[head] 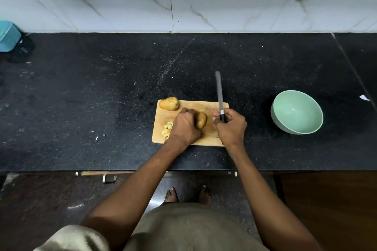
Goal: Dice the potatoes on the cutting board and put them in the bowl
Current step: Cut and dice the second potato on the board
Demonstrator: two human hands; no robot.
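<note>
Two whole potatoes (pixel 169 103) (pixel 201 120), one bowl (pixel 296 111), perhaps ten dice (pixel 167 129).

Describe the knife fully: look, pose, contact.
The long grey-bladed kitchen knife has a black handle with a silver collar. The right hand grips the handle; the blade points away from the person, raised over the far right part of the pale wooden cutting board, apparently touching no potato.

At frame centre we grip a potato (pixel 201 120) on the cutting board (pixel 206 136) with our left hand (pixel 184 128), our right hand (pixel 231 126) holding the knife (pixel 220 96) raised, the green bowl (pixel 296 112) at right.
</note>
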